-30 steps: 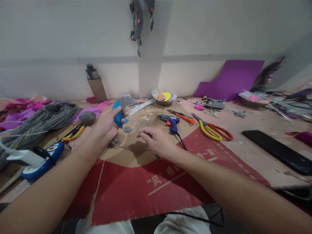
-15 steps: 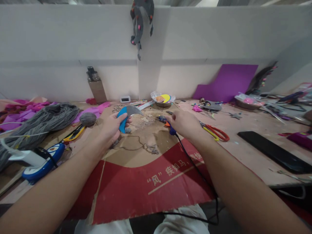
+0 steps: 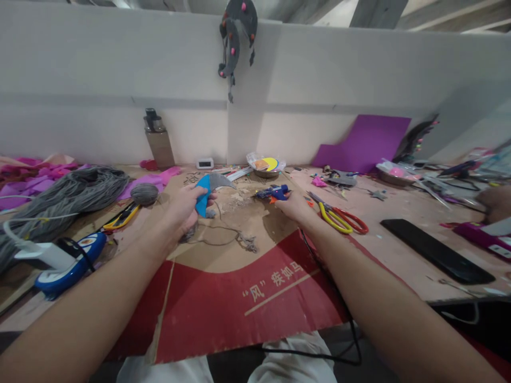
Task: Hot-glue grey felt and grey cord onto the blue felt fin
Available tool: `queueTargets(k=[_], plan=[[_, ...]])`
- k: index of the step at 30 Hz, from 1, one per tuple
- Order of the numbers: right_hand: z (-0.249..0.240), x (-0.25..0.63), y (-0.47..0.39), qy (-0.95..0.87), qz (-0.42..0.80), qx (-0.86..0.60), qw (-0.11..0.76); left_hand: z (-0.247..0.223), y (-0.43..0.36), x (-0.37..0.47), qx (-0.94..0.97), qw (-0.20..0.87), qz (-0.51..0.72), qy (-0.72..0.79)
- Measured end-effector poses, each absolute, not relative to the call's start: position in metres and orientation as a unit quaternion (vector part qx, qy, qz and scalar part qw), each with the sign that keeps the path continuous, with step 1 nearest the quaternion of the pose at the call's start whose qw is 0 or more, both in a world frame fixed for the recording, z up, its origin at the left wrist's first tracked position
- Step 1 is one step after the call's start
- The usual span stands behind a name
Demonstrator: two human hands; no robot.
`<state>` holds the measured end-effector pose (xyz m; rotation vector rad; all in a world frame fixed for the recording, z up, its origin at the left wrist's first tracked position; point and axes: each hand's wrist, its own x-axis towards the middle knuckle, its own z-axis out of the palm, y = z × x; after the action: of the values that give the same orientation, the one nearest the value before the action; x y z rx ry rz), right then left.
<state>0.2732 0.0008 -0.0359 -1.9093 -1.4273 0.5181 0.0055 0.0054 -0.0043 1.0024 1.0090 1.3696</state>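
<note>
My left hand (image 3: 189, 205) pinches a curved, pointed felt piece (image 3: 203, 196), blue on its near part and grey toward the tip. Grey yarn (image 3: 217, 242) trails over the cardboard just below that hand. In my right hand (image 3: 297, 206) is a blue glue gun (image 3: 277, 191) with an orange trigger, its nozzle pointing left toward the felt. The fingers close around its handle, which they partly hide. From the gun a black cord (image 3: 319, 266) runs down past the table edge. Scissors (image 3: 335, 215) with red and yellow handles lie to the right of this hand.
Red-printed cardboard (image 3: 223, 303) covers the front of the table. On the left are grey yarn (image 3: 88, 191), a yellow cutter (image 3: 122, 217) and a blue power strip (image 3: 72, 266). A black slab (image 3: 437, 250) lies right, near another person's hand (image 3: 499, 203).
My right hand has tilted and drawn back slightly, so the glue gun shows more fully. The felt piece has turned a little in my left hand. Another person's hand has appeared at right.
</note>
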Motion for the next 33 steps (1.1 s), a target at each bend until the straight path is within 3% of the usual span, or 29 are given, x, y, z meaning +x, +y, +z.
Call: queueTargets(k=[3,10,14,21,33], plan=[[-0.029,0.268,-0.001,-0.52,0.247,-0.685,0.446,-0.005,0.005,0.006,0.423,0.552,0.577,0.427],[-0.013,0.246,-0.022,-0.532,0.353,-0.509,0.577,-0.01,0.005,0.008,0.416,0.56,0.571,0.434],[-0.007,0.234,-0.039,-0.637,0.312,-0.453,0.54,-0.011,0.004,0.009,0.413,0.561,0.565,0.442],[-0.007,0.223,-0.055,-0.734,0.192,-0.489,0.43,-0.013,0.004,0.01,0.428,0.539,0.567,0.453],[-0.012,0.215,-0.059,-0.786,0.149,-0.446,0.401,-0.016,0.001,0.01,0.491,0.485,0.554,0.465]])
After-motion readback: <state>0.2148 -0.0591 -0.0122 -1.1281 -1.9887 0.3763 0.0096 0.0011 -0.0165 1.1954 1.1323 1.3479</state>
